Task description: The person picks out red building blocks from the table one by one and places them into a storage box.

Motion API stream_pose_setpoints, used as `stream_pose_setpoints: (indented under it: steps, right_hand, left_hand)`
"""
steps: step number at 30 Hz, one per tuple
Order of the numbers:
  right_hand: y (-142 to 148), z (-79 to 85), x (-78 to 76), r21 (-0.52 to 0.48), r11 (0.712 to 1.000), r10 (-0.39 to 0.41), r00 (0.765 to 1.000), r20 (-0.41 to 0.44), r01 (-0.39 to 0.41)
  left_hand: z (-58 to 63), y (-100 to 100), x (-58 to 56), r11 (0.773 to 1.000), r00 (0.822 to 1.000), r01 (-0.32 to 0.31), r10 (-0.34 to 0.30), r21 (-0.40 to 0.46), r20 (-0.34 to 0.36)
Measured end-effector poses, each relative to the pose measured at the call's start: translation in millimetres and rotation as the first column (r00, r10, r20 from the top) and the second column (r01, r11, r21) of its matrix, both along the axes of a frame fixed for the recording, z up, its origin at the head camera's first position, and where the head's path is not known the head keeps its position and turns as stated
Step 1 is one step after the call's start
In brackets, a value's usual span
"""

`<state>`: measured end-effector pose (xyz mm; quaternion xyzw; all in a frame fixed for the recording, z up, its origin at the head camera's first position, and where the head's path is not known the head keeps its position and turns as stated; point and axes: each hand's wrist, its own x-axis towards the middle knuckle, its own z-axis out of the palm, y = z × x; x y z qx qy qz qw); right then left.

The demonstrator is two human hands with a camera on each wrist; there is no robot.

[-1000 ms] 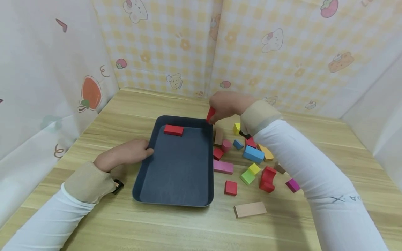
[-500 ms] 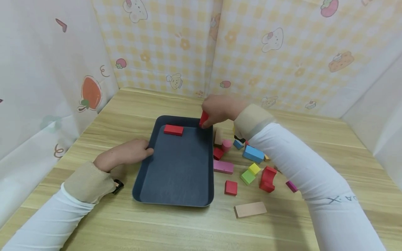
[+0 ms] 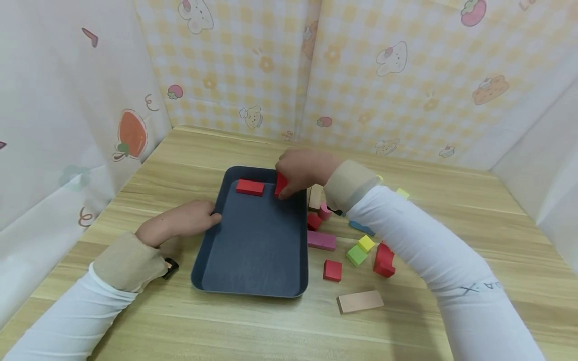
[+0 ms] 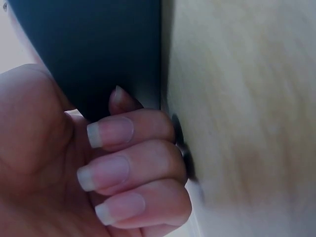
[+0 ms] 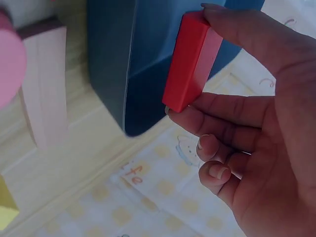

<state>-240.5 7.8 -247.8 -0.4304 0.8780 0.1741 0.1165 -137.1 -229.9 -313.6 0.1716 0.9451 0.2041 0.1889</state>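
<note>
With the thumb over its left rim and the fingers curled against the outside wall, my left hand (image 3: 182,219) grips a dark blue-grey tray (image 3: 253,295). The left wrist view shows those curled fingers (image 4: 143,165) close beside the tray wall (image 4: 98,44). Over the tray's far right corner, my right hand (image 3: 304,170) pinches a red rectangular block (image 5: 191,61) by its ends, between thumb and fingertips. The block stands on a slant, inside the tray's rim as seen from the head. Another red rectangular block (image 3: 250,187) lies in the tray near its far left corner.
Loose blocks lie right of the tray: a pink block (image 3: 321,240), a red square block (image 3: 332,271), a plain wooden block (image 3: 359,302), a red arch (image 3: 384,260) and a green block (image 3: 356,255). My right sleeve hides some. Patterned cloth (image 3: 253,65) hangs behind the table.
My right hand has moved left and toward me, carrying the red block from the tray's far right rim to inside it. The left hand and the tray have stayed put.
</note>
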Motion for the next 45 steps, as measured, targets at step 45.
stream_pose_setpoints:
  steps: [45]
  right_hand:
    - [-13,-29.6,10.2,0.041,0.998,-0.037,0.999,-0.018,0.038]
  left_hand:
    - [-1.2,0,-0.7,1.000,1.000,0.002,-0.002,-0.020,-0.026]
